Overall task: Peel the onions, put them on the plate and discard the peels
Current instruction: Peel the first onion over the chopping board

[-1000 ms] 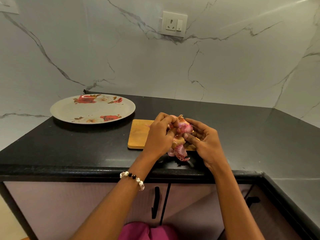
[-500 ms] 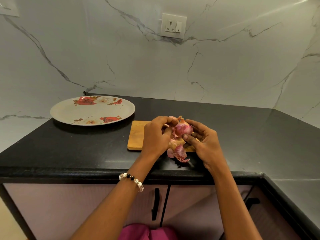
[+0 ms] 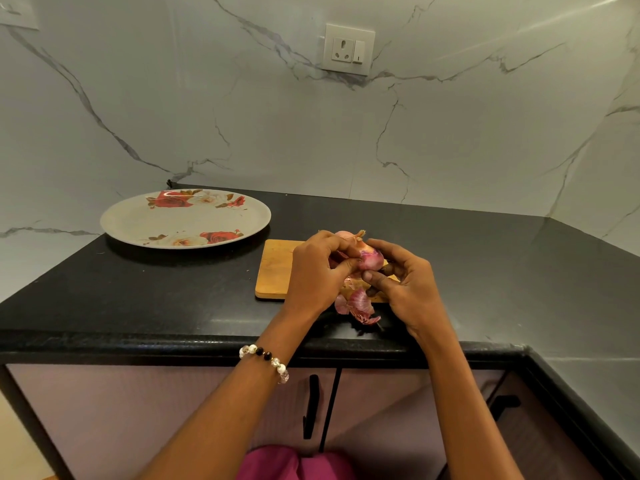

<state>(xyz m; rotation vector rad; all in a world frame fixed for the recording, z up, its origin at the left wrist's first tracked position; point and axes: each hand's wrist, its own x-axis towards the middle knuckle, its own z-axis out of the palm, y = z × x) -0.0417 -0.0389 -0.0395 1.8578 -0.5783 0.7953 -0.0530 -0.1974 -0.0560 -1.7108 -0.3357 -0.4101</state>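
Both hands hold a small pink onion (image 3: 372, 259) just above a wooden cutting board (image 3: 277, 268). My right hand (image 3: 403, 285) cups the onion from below and the right. My left hand (image 3: 318, 271) pinches its skin at the left side. A dry stalk tip sticks up behind my fingers, and part of another pale onion (image 3: 344, 234) shows behind my left hand. Loose pink peels (image 3: 356, 306) lie on the board's front edge and on the black counter. A flowered plate (image 3: 185, 218) sits bare at the back left.
The black counter (image 3: 156, 292) runs to a marble wall at the back and turns a corner on the right. A wall socket (image 3: 348, 50) is mounted above. Cabinet doors with black handles (image 3: 311, 407) are below the counter edge.
My hands have shifted slightly on the onion, turning it a little. The peels on the counter lie where they were.
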